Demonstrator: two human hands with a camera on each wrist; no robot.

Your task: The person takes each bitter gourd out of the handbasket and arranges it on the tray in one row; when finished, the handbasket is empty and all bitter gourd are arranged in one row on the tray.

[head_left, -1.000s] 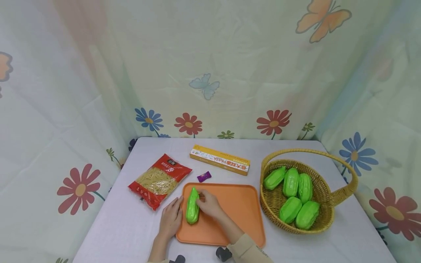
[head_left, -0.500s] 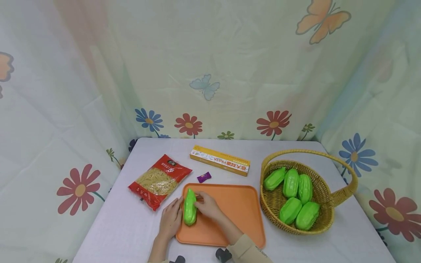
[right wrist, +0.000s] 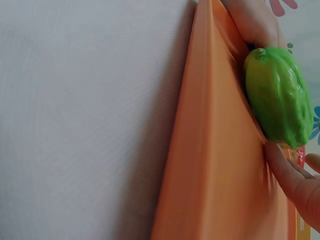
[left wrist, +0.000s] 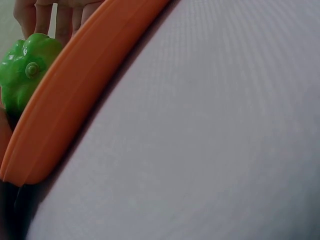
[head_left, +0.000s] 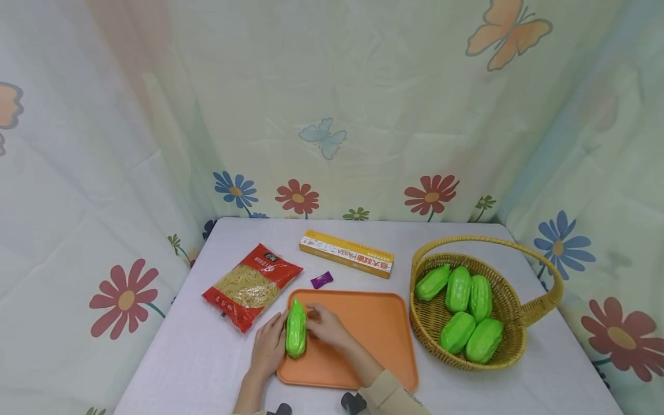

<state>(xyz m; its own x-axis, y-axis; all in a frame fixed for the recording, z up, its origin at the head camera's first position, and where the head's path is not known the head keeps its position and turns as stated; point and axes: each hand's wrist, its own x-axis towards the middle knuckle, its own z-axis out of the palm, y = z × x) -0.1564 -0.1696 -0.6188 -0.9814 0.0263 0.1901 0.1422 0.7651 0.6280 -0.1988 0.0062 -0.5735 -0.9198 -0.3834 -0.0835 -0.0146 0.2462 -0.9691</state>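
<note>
A glossy bright green gourd [head_left: 296, 331], ridged like a bitter melon, lies lengthwise at the left side of an orange tray [head_left: 363, 340]. My left hand [head_left: 268, 344] rests along the tray's left edge with straight fingers, close beside the gourd. From the other side my right hand [head_left: 328, 327] touches the gourd with its fingertips. In the right wrist view the fingers [right wrist: 285, 170] meet the gourd [right wrist: 277, 97] low on its side. The left wrist view shows the gourd's blunt end [left wrist: 30, 70] behind the tray rim [left wrist: 75, 95], with the right hand's fingers [left wrist: 62, 20] beyond it.
A wicker basket [head_left: 422, 331] with a tall handle holds several similar green gourds at the right. Behind the tray lie a small purple wrapped candy [head_left: 321, 280] and a yellow pasta box [head_left: 346, 253]. A red bag of pasta [head_left: 251, 287] lies at the left.
The gourd has shifted left across the tray, toward the left hand, with the right hand following against its side. The left hand stays at the tray's edge.
</note>
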